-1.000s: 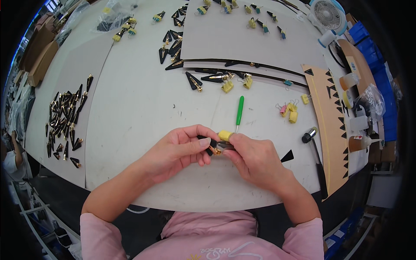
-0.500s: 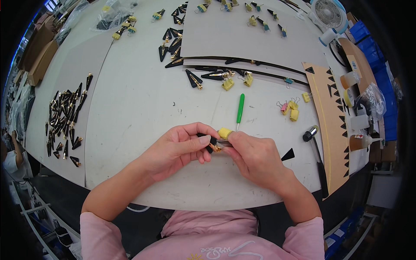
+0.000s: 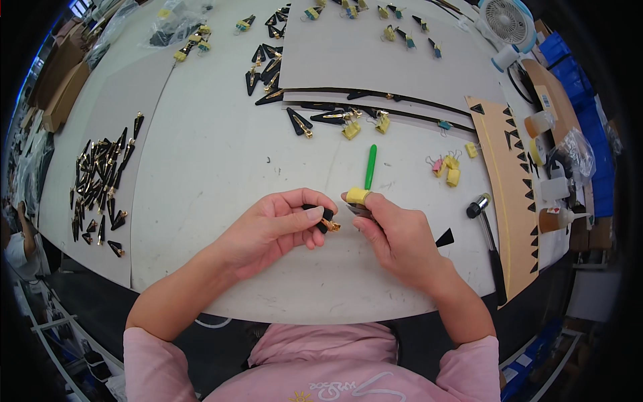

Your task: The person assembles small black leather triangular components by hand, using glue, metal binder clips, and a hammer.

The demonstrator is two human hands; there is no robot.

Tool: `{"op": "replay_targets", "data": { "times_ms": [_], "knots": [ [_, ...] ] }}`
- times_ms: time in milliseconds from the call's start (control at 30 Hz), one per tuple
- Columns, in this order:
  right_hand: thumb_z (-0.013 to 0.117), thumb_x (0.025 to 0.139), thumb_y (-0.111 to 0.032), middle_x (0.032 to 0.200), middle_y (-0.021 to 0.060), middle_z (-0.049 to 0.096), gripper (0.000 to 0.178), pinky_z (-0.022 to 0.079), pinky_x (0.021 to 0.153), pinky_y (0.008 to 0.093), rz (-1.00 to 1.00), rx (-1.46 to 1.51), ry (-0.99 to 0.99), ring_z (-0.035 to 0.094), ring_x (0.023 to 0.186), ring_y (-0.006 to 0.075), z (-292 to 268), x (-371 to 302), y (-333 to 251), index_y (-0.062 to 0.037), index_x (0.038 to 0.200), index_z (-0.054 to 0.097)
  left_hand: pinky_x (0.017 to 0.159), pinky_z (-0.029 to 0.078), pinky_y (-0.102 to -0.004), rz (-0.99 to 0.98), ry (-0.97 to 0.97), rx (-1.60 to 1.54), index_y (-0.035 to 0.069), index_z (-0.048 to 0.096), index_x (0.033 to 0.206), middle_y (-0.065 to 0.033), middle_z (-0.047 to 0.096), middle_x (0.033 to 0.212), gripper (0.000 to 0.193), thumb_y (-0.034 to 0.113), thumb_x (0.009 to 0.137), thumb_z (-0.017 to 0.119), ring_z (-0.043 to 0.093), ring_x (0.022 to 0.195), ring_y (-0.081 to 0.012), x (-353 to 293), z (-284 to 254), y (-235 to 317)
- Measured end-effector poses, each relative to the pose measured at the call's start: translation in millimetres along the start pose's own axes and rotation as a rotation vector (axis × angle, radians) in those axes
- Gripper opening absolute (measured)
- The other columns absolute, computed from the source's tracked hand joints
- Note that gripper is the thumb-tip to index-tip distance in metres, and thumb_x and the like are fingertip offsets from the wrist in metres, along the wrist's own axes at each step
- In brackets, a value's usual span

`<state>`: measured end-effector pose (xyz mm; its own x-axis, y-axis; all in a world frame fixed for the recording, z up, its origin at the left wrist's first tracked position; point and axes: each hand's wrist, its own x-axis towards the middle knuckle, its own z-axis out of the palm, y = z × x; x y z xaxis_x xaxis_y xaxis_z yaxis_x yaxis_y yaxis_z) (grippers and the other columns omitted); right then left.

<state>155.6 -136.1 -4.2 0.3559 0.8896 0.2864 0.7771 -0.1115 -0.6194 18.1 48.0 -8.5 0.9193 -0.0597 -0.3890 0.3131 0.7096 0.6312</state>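
My left hand [image 3: 284, 224] pinches a black, triangular hair clip [image 3: 326, 216] between thumb and fingers, with its gold metal part [image 3: 333, 227] facing right. Just to the right, my right hand [image 3: 402, 234] is closed on a yellow-covered binder clip [image 3: 358, 195], with a grey part showing beneath the yellow. A small gap separates this clip from the hair clip. Behind my right hand lies a green-handled tool [image 3: 371, 164], its tip hidden. A black triangular piece [image 3: 445, 238] rests right of my right wrist.
Many black and gold hair clips [image 3: 104, 177] lie on the left board. Yellow and pink binder clips [image 3: 447, 167] sit at right, near a hammer [image 3: 489, 228]. A tan strip [image 3: 509, 201] carries black triangles. Boards [image 3: 382, 60], bottles [image 3: 554, 220] and a fan [image 3: 507, 21] stand farther off.
The binder clip in my right hand has come away from the hair clip, moving slightly right and up. My left hand stays almost still, with the hair clip's gold part now more exposed.
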Motion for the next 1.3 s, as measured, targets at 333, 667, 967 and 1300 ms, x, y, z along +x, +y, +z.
{"op": "replay_targets", "data": {
  "times_ms": [333, 667, 967, 1300],
  "knots": [
    [0.065, 0.087, -0.013, 0.079, 0.0094, 0.060, 0.022, 0.047, 0.049, 0.0346, -0.094, -0.078, -0.050, 0.062, 0.061, 0.0256, 4.2, -0.4, -2.8, -0.0022, 0.103, 0.054, 0.077, 0.049, -0.0240, -0.007, -0.014, -0.035, 0.000, 0.056, 0.116, -0.0059, 0.062, 0.099, 0.023, 0.014, 0.098, 0.054, 0.059, 0.080, -0.0105, 0.0, -0.4, 0.4],
    [0.064, 0.088, -0.013, 0.077, 0.0091, 0.060, 0.020, 0.046, 0.047, 0.0347, -0.089, -0.081, -0.058, 0.061, 0.059, 0.0250, 4.9, 0.3, -4.0, -0.0026, 0.102, 0.054, 0.077, 0.049, -0.0241, -0.001, -0.018, -0.033, 0.001, 0.056, 0.115, -0.0064, 0.062, 0.100, 0.022, 0.014, 0.098, 0.055, 0.059, 0.080, -0.0109, 1.0, -1.5, -1.8],
    [0.064, 0.088, -0.013, 0.078, 0.0095, 0.061, 0.019, 0.046, 0.048, 0.0349, -0.080, -0.054, -0.079, 0.061, 0.059, 0.0263, 4.5, 1.1, -3.9, -0.0031, 0.101, 0.054, 0.075, 0.051, -0.0232, 0.001, -0.004, -0.021, 0.001, 0.055, 0.114, -0.0063, 0.063, 0.099, 0.020, 0.013, 0.098, 0.054, 0.061, 0.079, -0.0103, 1.6, -0.5, -1.6],
    [0.065, 0.088, -0.012, 0.075, 0.0080, 0.058, 0.019, 0.046, 0.048, 0.0345, -0.101, -0.108, -0.052, 0.061, 0.060, 0.0242, 7.3, 0.7, -4.5, -0.0036, 0.101, 0.055, 0.073, 0.051, -0.0224, 0.021, 0.016, -0.004, 0.002, 0.055, 0.110, -0.0067, 0.063, 0.099, 0.015, 0.011, 0.098, 0.054, 0.062, 0.077, -0.0099, 2.7, 0.0, -3.1]
  ]
}}
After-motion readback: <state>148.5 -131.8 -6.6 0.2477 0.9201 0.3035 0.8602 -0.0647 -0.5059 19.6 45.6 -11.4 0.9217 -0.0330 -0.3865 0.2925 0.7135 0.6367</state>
